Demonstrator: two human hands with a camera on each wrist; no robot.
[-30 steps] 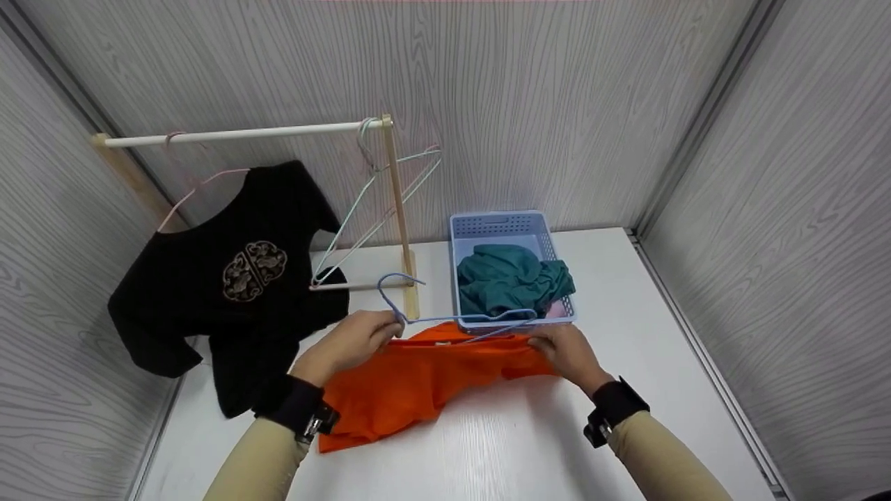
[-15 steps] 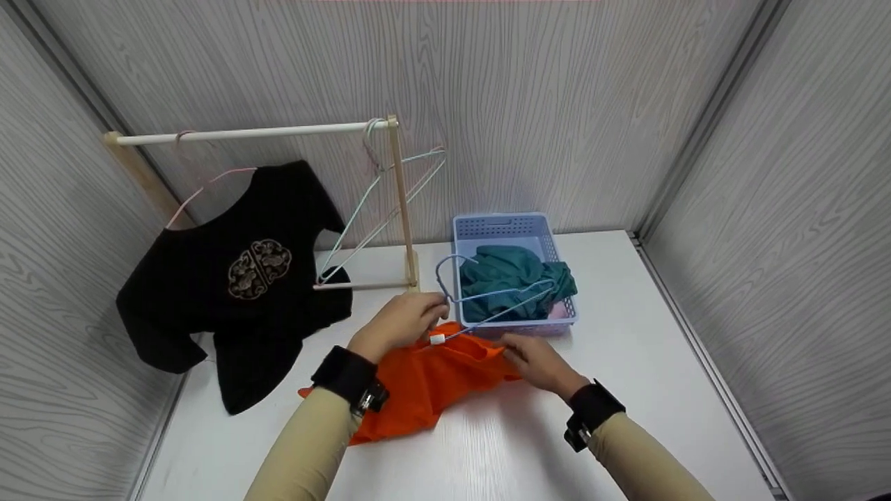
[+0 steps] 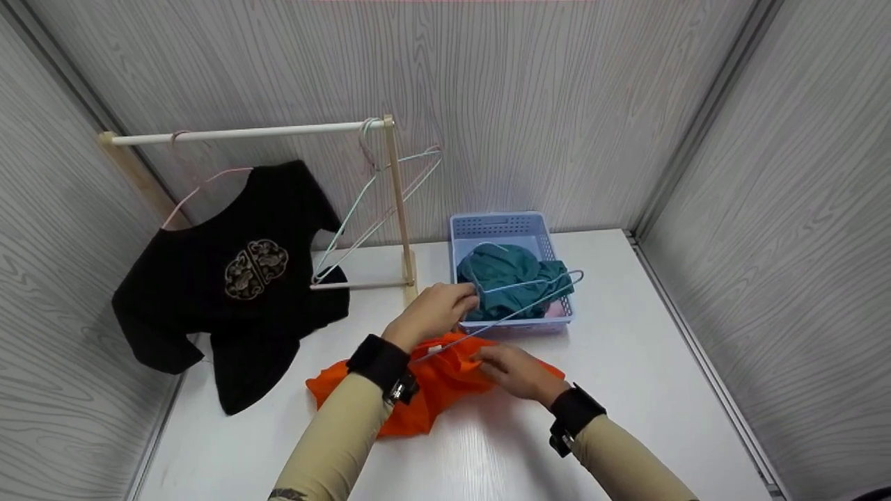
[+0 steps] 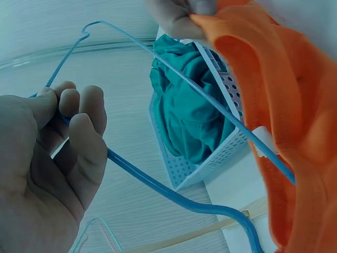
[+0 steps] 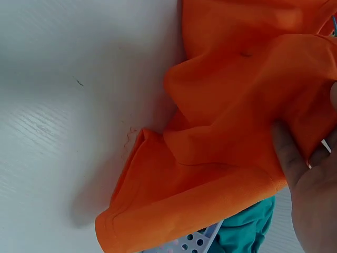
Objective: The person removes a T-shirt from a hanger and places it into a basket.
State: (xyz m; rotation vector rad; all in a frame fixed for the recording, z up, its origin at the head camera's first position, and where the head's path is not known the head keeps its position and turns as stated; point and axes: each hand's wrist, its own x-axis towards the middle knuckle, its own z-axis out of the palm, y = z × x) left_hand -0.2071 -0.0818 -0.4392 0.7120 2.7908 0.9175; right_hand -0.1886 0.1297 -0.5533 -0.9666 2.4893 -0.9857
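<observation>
My left hand grips a blue wire hanger near the base of its hook. One end of the hanger reaches into the neckline of an orange garment, past a white tag; the other end points right over the basket. With fingers and thumb, my right hand pinches the cloth at the neck opening. The garment bunches over the table below both hands, and the inserted hanger end is hidden inside it. In the right wrist view, a sleeve of it hangs toward the lower left.
Behind the hands stands a blue basket with a teal garment and something pink in it. On the left, a rack carries a black top on a pink hanger and mint-coloured hangers. Grey panels surround the white table.
The left hand has moved right and away with the hanger, whose free end now reaches past the basket's right side. The right hand has shifted left and nearer, bunching the orange garment.
</observation>
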